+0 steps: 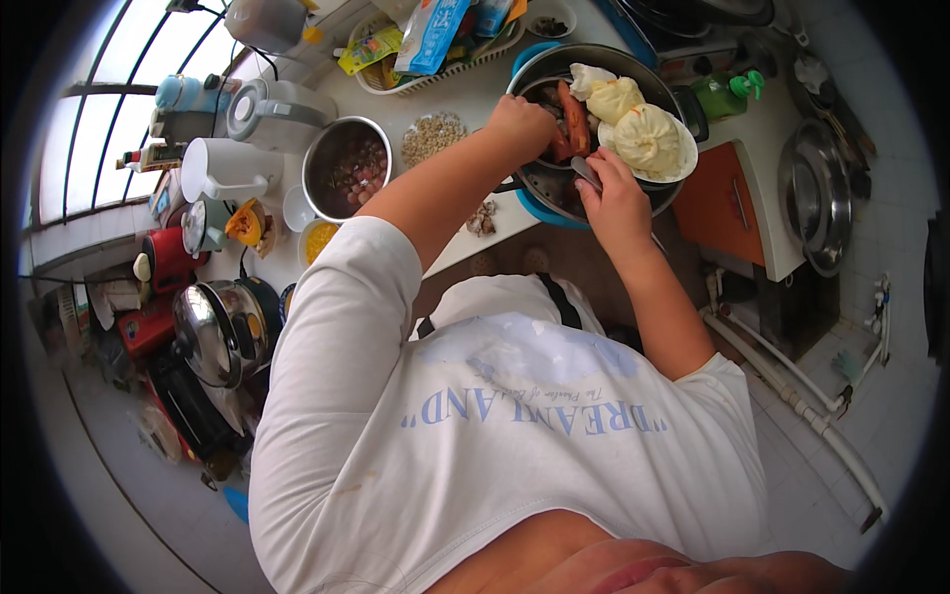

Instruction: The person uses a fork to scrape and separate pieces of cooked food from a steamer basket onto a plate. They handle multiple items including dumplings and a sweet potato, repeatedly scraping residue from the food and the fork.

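My left hand (524,128) reaches over the rim of a large stainless steel pot (549,199). Its fingertips are hidden among reddish-orange pieces that look like sweet potato (574,119), in an inner steel container. Whether it grips one cannot be told. In my right hand (617,197) is a metal utensil, probably a spoon (586,173), its rounded end pointing toward the pot. Just beyond that hand, a white plate (689,157) sits tilted over the pot's right side. Pale yellow steamed buns (647,139) rest on it, with a whiter piece (591,79) behind them.
Left of the pot are beige beans or nuts (434,137), a steel pot of reddish round pieces in liquid (347,169), and a yellow-filled bowl (320,239). Brown scraps (482,220) lie near the counter edge. A green pump bottle (727,95) stands right; a packet-filled basket (415,82) stands behind.
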